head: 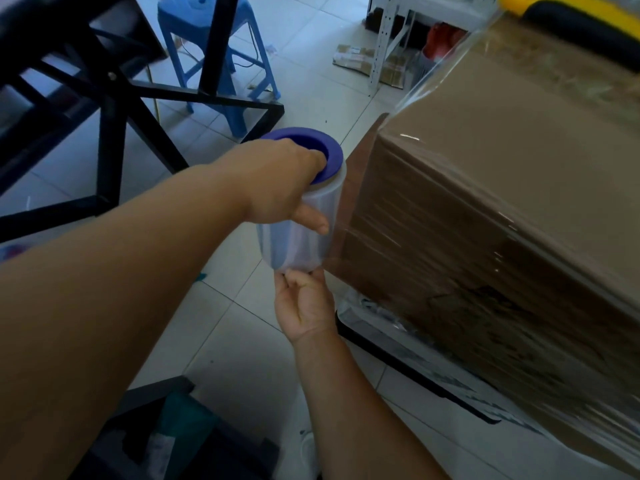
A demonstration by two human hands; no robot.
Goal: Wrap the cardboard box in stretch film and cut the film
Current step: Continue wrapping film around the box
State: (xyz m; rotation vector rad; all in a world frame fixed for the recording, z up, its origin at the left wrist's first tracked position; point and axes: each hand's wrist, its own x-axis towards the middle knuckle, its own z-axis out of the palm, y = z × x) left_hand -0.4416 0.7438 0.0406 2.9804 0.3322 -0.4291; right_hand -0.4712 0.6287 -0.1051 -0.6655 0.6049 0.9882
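A large cardboard box (502, 188) fills the right side, its near face and top covered in shiny stretch film (433, 244). Just left of the box's corner stands a roll of stretch film (298, 247) with a purple end cap (308, 140). My left hand (277, 181) grips the top of the roll, fingers hooked into the purple cap and thumb on the roll's side. My right hand (304, 299) holds the roll's bottom end from below, fingers curled into it. Film runs from the roll onto the box. A yellow and black tool (571, 19) lies on top of the box at the far edge.
A black metal frame (114, 109) and a blue plastic stool (214, 53) stand on the tiled floor to the left. A white shelf leg (384, 39) with flat cartons beside it is at the back. A dark crate (166, 441) sits near my feet. The box rests on a white platform (415, 355).
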